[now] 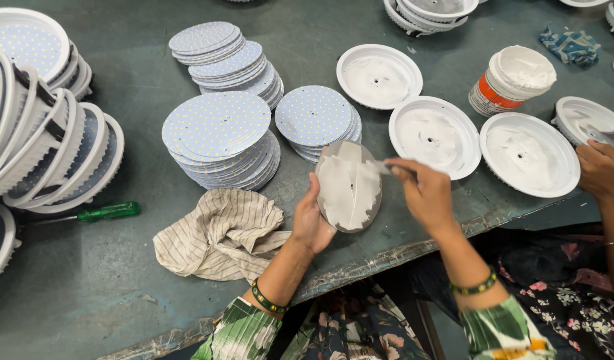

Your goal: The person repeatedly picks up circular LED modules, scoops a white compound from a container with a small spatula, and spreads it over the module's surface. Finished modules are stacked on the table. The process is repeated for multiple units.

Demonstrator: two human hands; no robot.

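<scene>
Striped cloth near table edge; green screwdriver at left; blue rag far right.

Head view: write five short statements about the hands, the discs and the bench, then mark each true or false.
1. The left hand holds a round disc smeared with white paste. True.
2. The right hand rests flat on the striped cloth. False: it holds a small spreader at the disc, apart from the cloth.
3. A green-handled screwdriver lies on the bench, left of the cloth. True.
4. The paste tub stands empty. False: it is heaped with white paste.
5. Another person's hand works at the right edge. True.
</scene>
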